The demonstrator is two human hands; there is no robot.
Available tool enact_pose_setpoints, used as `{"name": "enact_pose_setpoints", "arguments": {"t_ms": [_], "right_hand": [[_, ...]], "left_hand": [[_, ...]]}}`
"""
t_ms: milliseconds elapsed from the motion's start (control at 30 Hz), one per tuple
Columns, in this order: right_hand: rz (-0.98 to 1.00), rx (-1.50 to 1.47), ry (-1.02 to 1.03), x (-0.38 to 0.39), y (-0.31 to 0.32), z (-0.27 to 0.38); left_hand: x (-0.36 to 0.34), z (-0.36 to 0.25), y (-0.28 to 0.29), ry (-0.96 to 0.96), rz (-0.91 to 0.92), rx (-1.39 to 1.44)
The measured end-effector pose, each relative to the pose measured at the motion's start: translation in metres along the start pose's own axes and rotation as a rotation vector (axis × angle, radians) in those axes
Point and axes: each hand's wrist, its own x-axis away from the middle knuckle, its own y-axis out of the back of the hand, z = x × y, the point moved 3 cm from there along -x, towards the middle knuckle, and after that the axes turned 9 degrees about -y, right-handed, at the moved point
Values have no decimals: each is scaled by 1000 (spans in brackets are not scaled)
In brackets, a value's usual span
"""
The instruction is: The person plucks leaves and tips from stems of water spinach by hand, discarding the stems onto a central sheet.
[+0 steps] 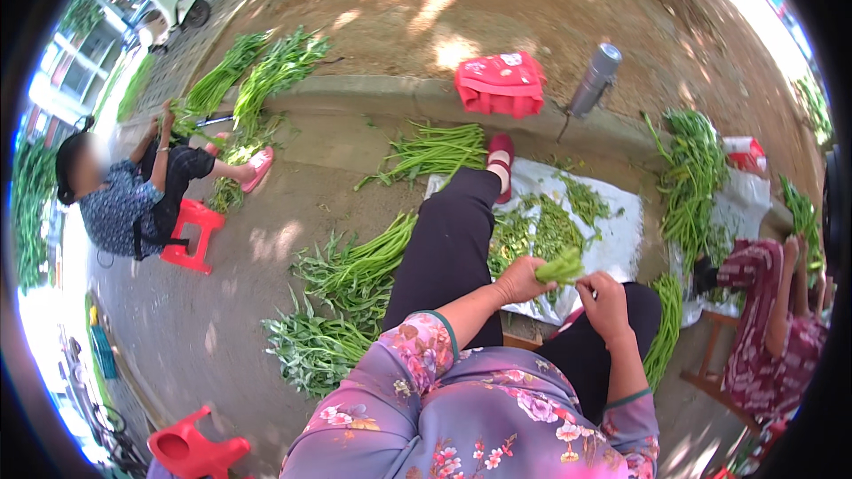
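My left hand (523, 281) grips a short bunch of light green stems (561, 266) above my lap. My right hand (605, 303) is pinched at the right side of that bunch; what its fingertips hold is too small to make out. Beyond my hands, a white sheet (621, 239) on the pavement carries scattered leaves and trimmings (530, 229). Long leafy bundles (346, 274) lie left of my legs, more long stems (664, 328) at my right, and another pile (444, 151) by my left foot.
A person (115, 195) sits on a red stool (200, 239) at left; another (772, 328) sits at right. A pink bag (499, 84) and grey flask (596, 80) stand at the curb (373, 89). Greens (683, 186) lie right; another red stool (195, 443) is lower left.
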Motion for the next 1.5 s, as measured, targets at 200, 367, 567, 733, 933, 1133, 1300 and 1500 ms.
{"name": "enact_pose_setpoints", "arguments": {"t_ms": [200,367,567,733,933,1133,1300,1500], "right_hand": [[19,68,78,13,-2,8],[1,82,130,17,-4,12],[-56,223,281,20,-7,6],[-60,245,265,20,-13,5],[-63,192,222,20,-13,3],[-41,190,222,21,-13,3],[19,90,134,20,-17,-3],[-24,-167,-78,18,-20,-11]], "left_hand": [[8,-19,6,75,138,-199],[7,-16,3,56,182,-199],[6,-11,3,41,173,-46],[5,-10,4,46,123,-39],[4,-9,2,58,136,-40],[5,-9,1,51,183,-80],[5,-9,1,58,192,-65],[4,-7,0,71,126,100]]}}
